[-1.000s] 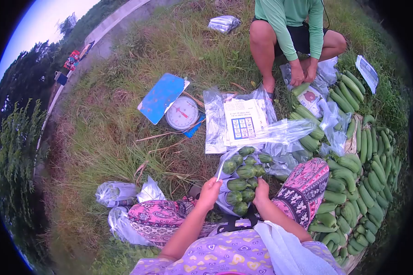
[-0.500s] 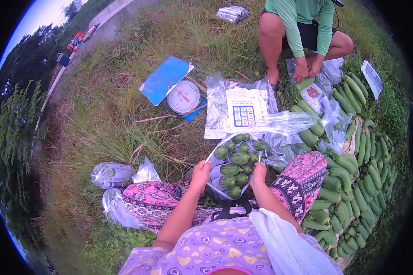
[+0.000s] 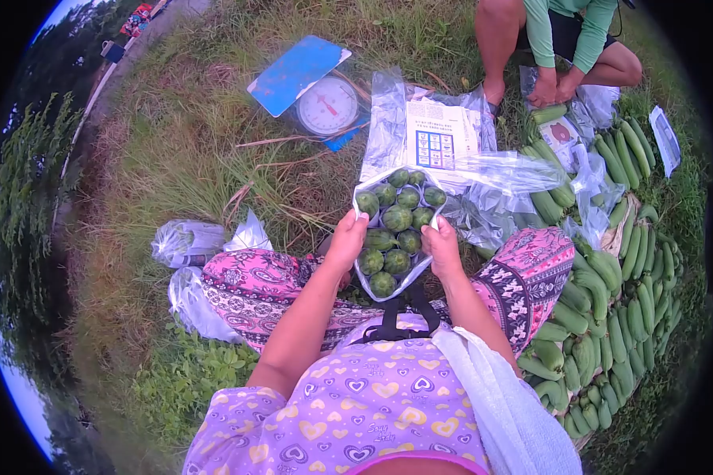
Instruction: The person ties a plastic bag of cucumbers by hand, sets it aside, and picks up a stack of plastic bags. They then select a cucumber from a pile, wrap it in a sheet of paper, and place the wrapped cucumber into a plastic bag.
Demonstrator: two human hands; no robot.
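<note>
Between my knees is a clear plastic bag (image 3: pixel 408 283) packed with green gourds (image 3: pixel 398 218), their rounded ends facing up towards me. Pale sheets show between some of them. My left hand (image 3: pixel 348 237) is closed on the bag's left rim, and my right hand (image 3: pixel 442 247) grips the right rim. The lower part of the bag is hidden from above. Just beyond it lie printed paper sheets (image 3: pixel 444 131) on clear plastic bags (image 3: pixel 384 107).
A dial scale (image 3: pixel 327 105) with a blue tray (image 3: pixel 297 74) stands on the grass ahead. Long green gourds (image 3: pixel 590 348) are heaped at right. Filled bags (image 3: pixel 186 243) lie by my left knee. Opposite, a person's hands (image 3: pixel 554 87) work at a gourd and plastic.
My view has tipped downward, so the surroundings sit higher. The bag's mouth now faces me more directly, showing the gourds end-on. Both hands keep hold of its rim.
</note>
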